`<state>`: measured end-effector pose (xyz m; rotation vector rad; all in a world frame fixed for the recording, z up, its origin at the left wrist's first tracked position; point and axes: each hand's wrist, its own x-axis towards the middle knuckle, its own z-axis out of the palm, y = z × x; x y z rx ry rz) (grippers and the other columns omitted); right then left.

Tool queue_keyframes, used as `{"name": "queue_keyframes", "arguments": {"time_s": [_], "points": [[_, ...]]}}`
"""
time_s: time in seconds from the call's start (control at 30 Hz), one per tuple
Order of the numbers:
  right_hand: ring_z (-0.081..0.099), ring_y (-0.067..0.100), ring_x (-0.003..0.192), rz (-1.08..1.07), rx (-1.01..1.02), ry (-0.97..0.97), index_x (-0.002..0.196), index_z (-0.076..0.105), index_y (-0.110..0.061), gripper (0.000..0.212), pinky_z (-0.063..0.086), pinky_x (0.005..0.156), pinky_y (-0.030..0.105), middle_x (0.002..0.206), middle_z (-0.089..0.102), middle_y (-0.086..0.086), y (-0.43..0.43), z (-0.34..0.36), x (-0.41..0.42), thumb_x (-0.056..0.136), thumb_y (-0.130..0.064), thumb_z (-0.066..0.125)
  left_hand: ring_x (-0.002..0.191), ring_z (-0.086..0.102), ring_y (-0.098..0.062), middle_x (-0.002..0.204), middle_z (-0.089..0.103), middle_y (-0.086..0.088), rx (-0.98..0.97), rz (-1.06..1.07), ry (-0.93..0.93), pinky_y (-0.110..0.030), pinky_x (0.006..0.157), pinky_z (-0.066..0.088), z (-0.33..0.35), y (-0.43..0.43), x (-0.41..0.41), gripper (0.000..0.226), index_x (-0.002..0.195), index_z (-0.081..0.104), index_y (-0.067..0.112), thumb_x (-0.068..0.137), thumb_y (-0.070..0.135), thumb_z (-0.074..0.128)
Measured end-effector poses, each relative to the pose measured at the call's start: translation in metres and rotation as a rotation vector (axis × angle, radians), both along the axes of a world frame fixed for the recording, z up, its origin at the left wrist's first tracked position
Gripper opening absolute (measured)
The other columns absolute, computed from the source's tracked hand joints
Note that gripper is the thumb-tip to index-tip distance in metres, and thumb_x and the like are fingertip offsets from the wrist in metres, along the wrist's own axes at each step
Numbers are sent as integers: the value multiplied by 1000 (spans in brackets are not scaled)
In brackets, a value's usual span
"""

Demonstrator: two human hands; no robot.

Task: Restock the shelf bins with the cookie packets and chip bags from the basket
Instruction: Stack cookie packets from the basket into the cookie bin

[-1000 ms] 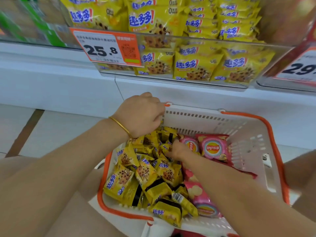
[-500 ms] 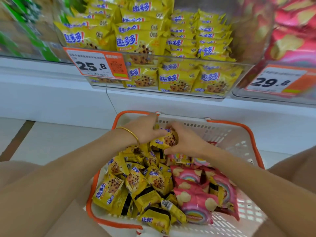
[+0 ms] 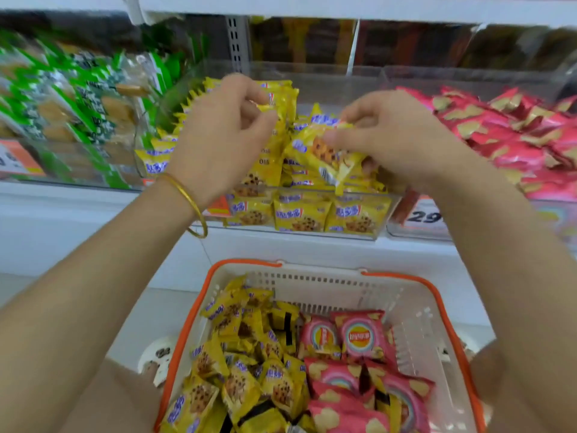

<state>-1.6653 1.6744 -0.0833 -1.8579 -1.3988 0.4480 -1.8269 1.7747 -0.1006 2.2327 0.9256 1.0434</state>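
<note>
My right hand (image 3: 393, 139) grips a few yellow cookie packets (image 3: 324, 151) over the clear shelf bin (image 3: 299, 234), which holds many of the same yellow packets. My left hand (image 3: 218, 132) is raised beside it over that bin, its thumb and fingers pinching the edge of a yellow cookie packet (image 3: 279, 100). Below stands the white basket with an orange rim (image 3: 315, 278). Several yellow cookie packets (image 3: 243, 357) lie on its left side and pink chip bags (image 3: 359, 339) on its right.
To the right, a clear bin holds pink chip bags (image 3: 515, 135) with a price tag reading 29 (image 3: 424, 217). A bin of green packets (image 3: 62, 104) sits to the left. The white shelf ledge (image 3: 93, 214) runs between bins and basket.
Both hands have risen out of the basket, carrying cookie packets up to the yellow bin. The view has tilted upward toward the shelf.
</note>
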Motion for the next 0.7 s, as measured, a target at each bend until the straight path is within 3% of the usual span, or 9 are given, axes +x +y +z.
{"name": "queue_keyframes", "arguments": {"time_s": [0.1, 0.17, 0.23, 0.33, 0.43, 0.57, 0.7], "points": [[63, 24, 87, -196, 14, -239, 97, 62, 2, 34, 51, 75, 40, 100, 64, 19, 48, 8, 14, 86, -29, 68, 112, 53, -28, 119, 59, -16, 224, 77, 359, -35, 96, 39, 2, 37, 23, 31, 120, 57, 3, 96, 20, 46], [60, 29, 97, -284, -40, -345, 95, 53, -2, 22, 41, 67, 36, 93, 56, 15, 90, 2, 28, 88, -20, 64, 124, 43, -34, 132, 48, -22, 187, 53, 622, -41, 102, 35, -2, 63, 47, 42, 127, 50, -1, 99, 28, 41], [58, 31, 102, -354, -92, -401, 99, 49, -11, 15, 36, 68, 32, 98, 55, 12, 131, -9, 46, 88, -10, 60, 134, 32, -36, 143, 36, -23, 174, 53, 808, -46, 110, 28, -8, 85, 69, 56, 137, 39, 0, 99, 40, 36], [56, 31, 114, -383, -130, -446, 117, 54, -11, 29, 44, 80, 34, 122, 59, 12, 178, -26, 71, 88, -7, 57, 146, 9, -30, 158, 9, -18, 176, 30, 892, -44, 118, 13, -11, 112, 93, 65, 149, 17, 4, 100, 44, 29], [53, 32, 119, -345, -129, -464, 120, 57, -13, 30, 45, 91, 36, 127, 57, 13, 206, -39, 84, 90, -9, 56, 147, 2, -27, 159, 0, -13, 180, -14, 918, -44, 119, 8, -10, 131, 107, 62, 152, 10, 10, 101, 42, 26], [47, 34, 120, -357, -54, -483, 119, 58, -18, 32, 43, 95, 35, 136, 42, 15, 219, -54, 88, 88, -10, 61, 146, 10, -28, 160, 6, -10, 144, -38, 992, -45, 118, 13, -12, 143, 113, 62, 152, 13, 16, 99, 47, 26], [46, 32, 117, -350, 101, -438, 115, 62, -17, 31, 43, 97, 34, 133, 37, 13, 215, -61, 83, 86, -5, 61, 138, 28, -35, 153, 25, -15, 147, -6, 996, -48, 111, 28, -15, 148, 112, 62, 146, 28, 14, 95, 50, 32]]}}
